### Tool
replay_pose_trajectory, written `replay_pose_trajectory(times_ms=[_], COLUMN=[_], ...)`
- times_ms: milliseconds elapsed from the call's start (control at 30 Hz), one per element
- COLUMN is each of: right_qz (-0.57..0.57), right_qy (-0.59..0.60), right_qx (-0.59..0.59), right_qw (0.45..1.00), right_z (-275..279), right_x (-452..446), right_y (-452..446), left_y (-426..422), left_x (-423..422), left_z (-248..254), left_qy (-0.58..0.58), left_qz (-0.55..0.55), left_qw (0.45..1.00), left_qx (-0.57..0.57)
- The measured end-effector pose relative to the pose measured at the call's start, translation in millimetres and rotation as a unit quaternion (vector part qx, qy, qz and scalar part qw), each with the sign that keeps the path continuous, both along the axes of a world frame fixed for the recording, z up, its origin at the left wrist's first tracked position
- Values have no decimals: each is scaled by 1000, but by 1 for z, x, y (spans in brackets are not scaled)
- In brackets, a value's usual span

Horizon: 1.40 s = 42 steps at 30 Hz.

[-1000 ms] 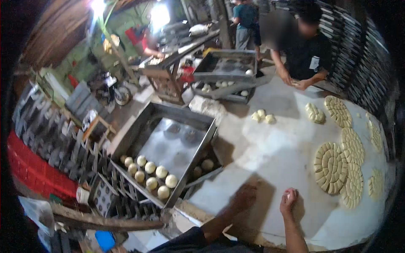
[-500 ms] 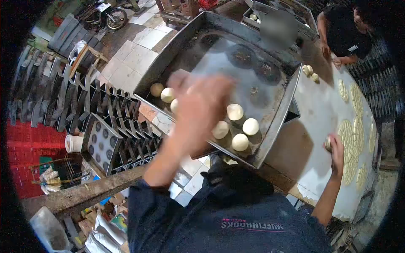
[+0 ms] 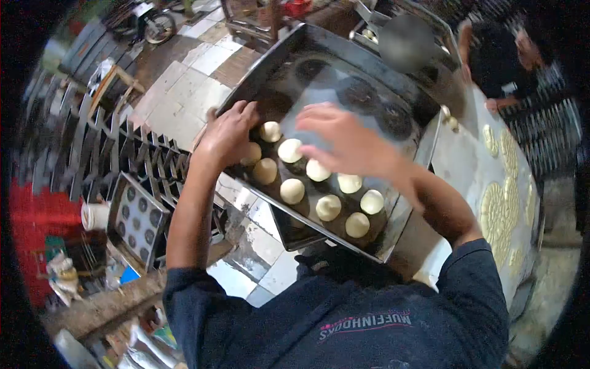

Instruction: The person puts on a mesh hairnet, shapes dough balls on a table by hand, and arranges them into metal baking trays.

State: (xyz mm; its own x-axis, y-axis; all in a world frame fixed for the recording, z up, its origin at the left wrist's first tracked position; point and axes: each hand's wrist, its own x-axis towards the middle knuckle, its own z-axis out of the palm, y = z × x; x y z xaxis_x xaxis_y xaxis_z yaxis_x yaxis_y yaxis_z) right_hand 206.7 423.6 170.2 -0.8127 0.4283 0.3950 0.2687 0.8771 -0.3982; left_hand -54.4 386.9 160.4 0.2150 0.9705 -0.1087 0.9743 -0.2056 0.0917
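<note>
A deep metal baking tray [image 3: 413,200] is tilted across my view, with rows of round pale dough balls [image 3: 292,191] along its near side. My left hand [image 3: 228,134] lies over the tray's left rim, fingers bent around the edge, beside the leftmost dough balls. Its fingertips are partly hidden. Above the tray's middle, my right hand [image 3: 350,142] has its fingers stretched and apart, slightly blurred. Nothing shows in it, and the nearest dough balls lie just below its thumb.
On the right stands a floured table [image 3: 458,166] with many flattened dough pieces [image 3: 504,209]. A co-worker [image 3: 501,61] is at its far end. Stacked metal trays [image 3: 132,144] and a round-moulded tray [image 3: 138,222] are at left. A wooden beam [image 3: 114,295] runs below them.
My right hand has come from the table to over the tray. My left hand has moved left to the rim. More dough balls are visible in the tray.
</note>
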Motion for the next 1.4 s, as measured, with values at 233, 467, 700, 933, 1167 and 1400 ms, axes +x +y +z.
replay_pose_trajectory(times_ms=[233, 467, 700, 933, 1167, 1400], right_qz=[-590, -735, -806, -804, -796, -749], right_qy=[153, 136, 89, 114, 202, 186], right_qx=[-9, -16, -7, -77, -62, -9], right_qw=[793, 664, 585, 578, 567, 636], right_z=[-17, -186, -264, -255, -247, -235], right_x=[315, 514, 551, 598, 629, 634], right_y=[-78, -180, -343, -337, -262, -230], left_y=[3, 151, 468, 349, 299, 126], left_x=[118, 401, 540, 667, 674, 659], left_z=[62, 107, -205, -253, -224, -178], left_qy=[-26, -89, -113, -278, -473, -745], left_qz=[-157, -442, -269, 72, 144, 68], left_qw=[977, 890, 956, 955, 812, 529], left_qx=[139, 72, -42, -76, -312, -401])
